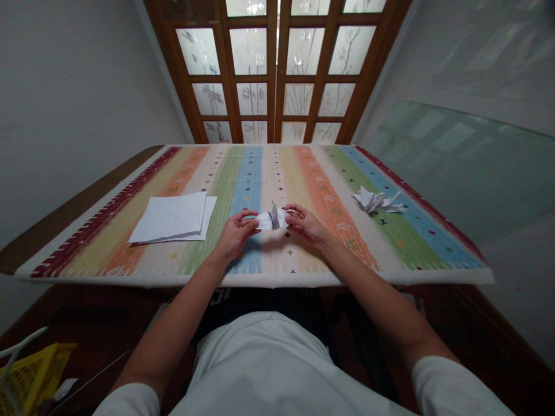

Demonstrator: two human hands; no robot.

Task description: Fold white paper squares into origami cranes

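Between my two hands is a folded white paper figure (pixel 274 218), with a pointed part sticking up in its middle and a flat wing to each side. My left hand (pixel 236 232) pinches the left wing between thumb and fingers. On the other side, my right hand (pixel 307 225) grips the right wing the same way. The figure is held just over the middle of the striped tablecloth (pixel 275 173), near the front edge. Its underside is hidden from me.
A stack of white paper sheets (pixel 171 216) lies to the left on the cloth. Toward the right sit several folded paper pieces (pixel 376 201) in a pile. Behind the table stands a wooden door with glass panes (pixel 255 52). A yellow basket (pixel 32 375) is on the floor at lower left.
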